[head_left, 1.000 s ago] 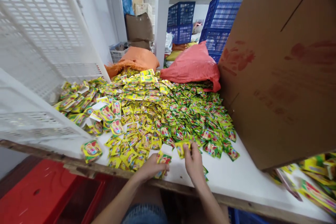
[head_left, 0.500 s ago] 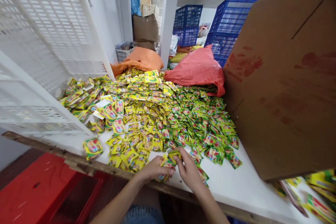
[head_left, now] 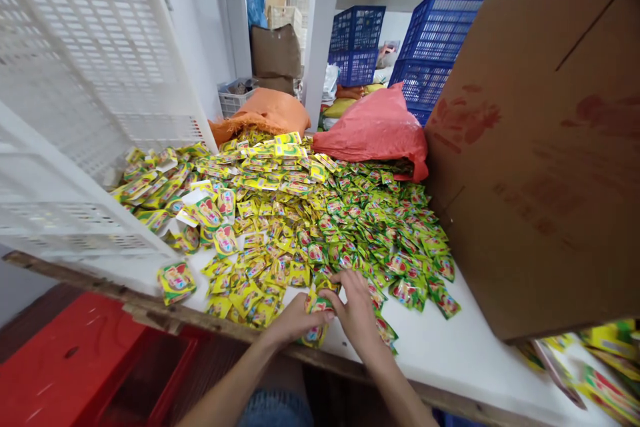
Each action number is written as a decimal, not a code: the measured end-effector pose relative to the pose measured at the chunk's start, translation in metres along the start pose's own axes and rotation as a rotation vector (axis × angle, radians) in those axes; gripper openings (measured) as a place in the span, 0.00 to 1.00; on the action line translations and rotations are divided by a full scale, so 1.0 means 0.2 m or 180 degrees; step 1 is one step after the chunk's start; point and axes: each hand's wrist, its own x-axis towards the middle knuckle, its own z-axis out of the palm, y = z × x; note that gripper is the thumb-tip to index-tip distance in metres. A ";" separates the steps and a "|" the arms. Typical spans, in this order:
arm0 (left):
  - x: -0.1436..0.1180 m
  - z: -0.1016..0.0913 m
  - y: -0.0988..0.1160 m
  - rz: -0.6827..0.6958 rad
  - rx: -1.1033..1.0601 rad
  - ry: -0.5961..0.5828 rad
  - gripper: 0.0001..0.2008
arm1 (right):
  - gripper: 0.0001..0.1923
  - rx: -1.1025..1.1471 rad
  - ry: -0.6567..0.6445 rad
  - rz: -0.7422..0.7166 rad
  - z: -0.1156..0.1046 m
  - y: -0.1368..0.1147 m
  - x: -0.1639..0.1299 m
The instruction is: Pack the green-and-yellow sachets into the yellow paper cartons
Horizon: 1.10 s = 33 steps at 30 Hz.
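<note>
Just above the table's front edge, my left hand (head_left: 294, 321) is closed around a small yellow-green printed box (head_left: 316, 305). My right hand (head_left: 356, 312) is curled over the box's top and right side, thumb and fingers pressed on it, so its opening is mostly hidden. Past my hands lie yellow sachets (head_left: 250, 297) at left and green sachets (head_left: 407, 290) at right, each in a loose heap. Another small box (head_left: 176, 282) lies alone to the left. More small boxes (head_left: 205, 212), several with white flaps open, are piled by the crate.
White plastic crates (head_left: 105, 73) wall off the left, and a large cardboard box (head_left: 540, 167) the right. An orange sack (head_left: 273, 110) and a red sack (head_left: 375, 127) lie behind the heaps. Below the wooden table edge (head_left: 220, 327) stands a red stool (head_left: 60, 360).
My right hand has shifted slightly up and left, its fingers now covering more of the box's top. The white flap seen before is now hidden. My left hand keeps its hold.
</note>
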 end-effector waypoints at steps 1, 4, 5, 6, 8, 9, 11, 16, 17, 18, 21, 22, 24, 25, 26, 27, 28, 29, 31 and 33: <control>0.01 0.01 0.00 0.0066 -0.0007 0.0010 0.17 | 0.05 -0.0041 0.0016 -0.0008 0.00 0.00 -0.02; 0.02 0.02 -0.01 0.0275 -0.0186 0.0049 0.19 | 0.08 -0.0050 -0.0056 -0.0018 0.01 -0.02 -0.06; 0.02 0.02 -0.02 0.0329 -0.0251 0.0081 0.21 | 0.09 -0.0015 -0.0123 0.0015 0.01 -0.03 -0.07; 0.02 0.02 -0.02 0.0373 -0.0296 0.0116 0.23 | 0.09 0.0044 -0.0218 0.0053 0.00 -0.03 -0.08; 0.02 0.02 -0.03 0.0437 -0.0384 0.0130 0.26 | 0.10 0.0239 -0.0382 0.0129 -0.01 -0.04 -0.10; 0.03 0.02 -0.04 0.0432 -0.0457 0.0109 0.26 | 0.09 0.0378 -0.0380 0.0184 -0.01 -0.04 -0.10; 0.03 0.03 -0.05 0.0356 -0.0633 0.0046 0.26 | 0.09 0.0723 -0.0164 0.0386 -0.01 -0.03 -0.13; 0.02 0.04 -0.05 0.0208 -0.0692 -0.0036 0.22 | 0.10 0.1431 0.0184 0.0928 0.04 0.03 -0.23; 0.02 0.04 -0.05 0.0231 -0.0666 -0.0033 0.22 | 0.10 0.1478 0.0173 0.0944 0.05 0.04 -0.25; 0.01 0.04 -0.04 0.0253 -0.0658 -0.0021 0.24 | 0.11 0.1502 0.0178 0.0948 0.06 0.04 -0.25; -0.01 0.04 -0.02 0.0325 -0.0717 0.0224 0.29 | 0.12 0.1502 0.0263 0.0922 0.06 0.06 -0.25; -0.02 0.04 -0.02 0.0354 -0.0720 0.0347 0.28 | 0.13 0.1490 0.0285 0.0914 0.05 0.07 -0.25; -0.04 0.03 -0.02 0.0455 -0.0628 0.0503 0.24 | 0.13 0.1478 0.0184 0.0898 0.04 0.08 -0.25; -0.05 0.03 -0.02 0.0527 -0.0539 0.0506 0.22 | 0.13 0.1492 0.0065 0.0903 0.04 0.08 -0.25; -0.05 0.02 -0.02 0.0588 -0.0427 0.0457 0.19 | 0.13 0.1520 -0.0074 0.0910 0.03 0.08 -0.25; -0.06 0.01 -0.02 0.0634 -0.0288 0.0379 0.15 | 0.13 0.1549 -0.0200 0.0911 0.02 0.08 -0.25; -0.06 0.01 -0.02 0.0665 -0.0130 0.0307 0.12 | 0.13 0.1569 -0.0287 0.0899 0.01 0.08 -0.25; -0.06 0.00 -0.01 0.0676 0.0033 0.0257 0.10 | 0.12 0.1575 -0.0332 0.0864 0.00 0.08 -0.24; -0.05 0.00 0.00 0.0668 0.0340 0.0201 0.08 | 0.11 0.1546 -0.0367 0.0732 -0.01 0.08 -0.21; -0.04 0.00 0.00 0.0745 0.0536 0.0233 0.07 | 0.10 0.1556 -0.0291 0.0711 0.00 0.08 -0.19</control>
